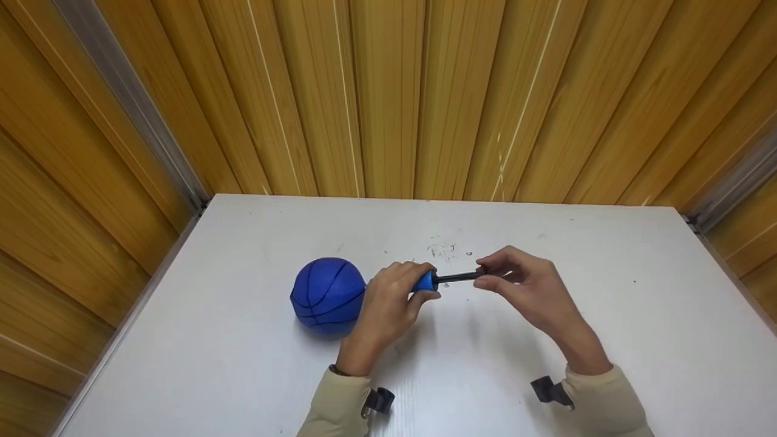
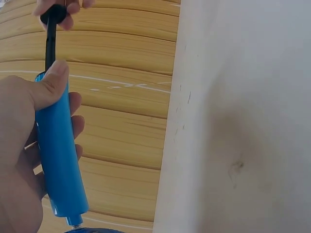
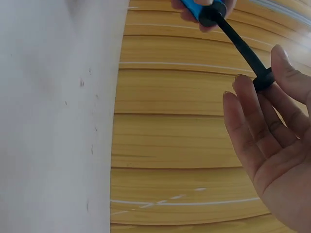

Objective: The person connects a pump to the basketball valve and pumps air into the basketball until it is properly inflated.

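Observation:
A blue hand pump (image 2: pixel 60 150) lies lengthwise in my left hand (image 1: pixel 388 297), whose fingers and thumb grip its barrel. Its black rod (image 1: pixel 458 277) is drawn out toward the right. My right hand (image 1: pixel 534 291) pinches the black end knob (image 3: pixel 264 79) between thumb and fingers. At the pump's other end, a metal tip (image 2: pixel 77 226) meets the top of a blue ball seen at the bottom of the left wrist view. That ball (image 1: pixel 328 294), marked with black basketball lines, sits on the table just left of my left hand.
The white table (image 1: pixel 212 364) has dark scuff marks (image 1: pixel 441 250) beyond the hands. Yellow wood-look panels (image 1: pixel 388 97) rise along its back edge and left side. Black wrist mounts (image 1: pixel 379 400) stick out from both beige sleeves.

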`<state>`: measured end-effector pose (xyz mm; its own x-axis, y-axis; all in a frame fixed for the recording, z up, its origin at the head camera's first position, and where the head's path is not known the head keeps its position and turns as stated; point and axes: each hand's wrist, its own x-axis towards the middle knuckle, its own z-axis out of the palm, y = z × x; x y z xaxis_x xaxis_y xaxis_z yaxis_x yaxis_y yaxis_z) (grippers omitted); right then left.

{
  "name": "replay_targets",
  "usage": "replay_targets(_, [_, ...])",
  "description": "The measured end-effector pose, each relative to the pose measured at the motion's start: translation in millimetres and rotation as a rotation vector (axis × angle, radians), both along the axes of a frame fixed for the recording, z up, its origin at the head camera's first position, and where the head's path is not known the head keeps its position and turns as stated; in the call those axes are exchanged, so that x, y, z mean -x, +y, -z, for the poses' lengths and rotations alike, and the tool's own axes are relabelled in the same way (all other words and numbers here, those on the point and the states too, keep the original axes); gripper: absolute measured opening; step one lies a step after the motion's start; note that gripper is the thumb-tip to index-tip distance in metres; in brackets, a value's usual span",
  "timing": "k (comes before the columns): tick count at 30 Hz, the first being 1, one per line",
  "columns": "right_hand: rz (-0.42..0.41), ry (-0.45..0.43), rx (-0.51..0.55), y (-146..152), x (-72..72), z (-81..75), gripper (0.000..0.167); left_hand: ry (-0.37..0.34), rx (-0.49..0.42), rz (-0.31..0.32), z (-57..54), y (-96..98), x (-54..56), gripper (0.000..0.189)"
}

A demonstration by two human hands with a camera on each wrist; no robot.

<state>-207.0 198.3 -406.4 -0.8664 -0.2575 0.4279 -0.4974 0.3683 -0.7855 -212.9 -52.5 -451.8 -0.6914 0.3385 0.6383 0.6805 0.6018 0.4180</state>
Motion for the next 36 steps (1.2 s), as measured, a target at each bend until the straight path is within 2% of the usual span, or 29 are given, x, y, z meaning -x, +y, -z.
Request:
replay_targets(5, [-0.027,0.053,-0.002,-19.3,2.7,15.3,0.021,0.022,0.037,0.010,1.9,5.6,-1.9,0.034])
replay_targets(8, [-0.038,0.054,-0.014,-27.2,3.2,23.5,0.021,0.028,0.066,0.010,2.9,5.7,-2.4,0.034])
replay_targets(13, [-0.062,0.083,-0.043,-28.1,3.2,27.1,0.023,0.024,0.052,0.030,2.2,0.9,0.6,0.034])
replay_targets(18, [-0.085,0.172,-0.079,-17.2,3.1,18.2,0.030,0.021,0.018,0.048,1.4,-4.7,4.2,0.035])
replay_targets(22, [-0.049,0.196,-0.109,-1.6,1.5,5.0,0.033,0.008,-0.007,0.034,0.7,-7.9,4.6,0.036])
replay_targets(27, [0.034,0.161,-0.114,21.8,-2.2,-12.0,0.030,-0.026,-0.030,0.017,-1.3,-9.4,4.4,0.035])
replay_targets(30, [0.070,0.123,-0.126,29.6,-5.0,-18.1,0.029,-0.022,-0.036,0.009,-1.5,-9.2,4.3,0.035])
replay_targets(36, [0.054,0.070,-0.091,20.4,-6.2,-17.1,0.028,0.004,-0.038,0.022,-0.5,-7.6,3.3,0.035])
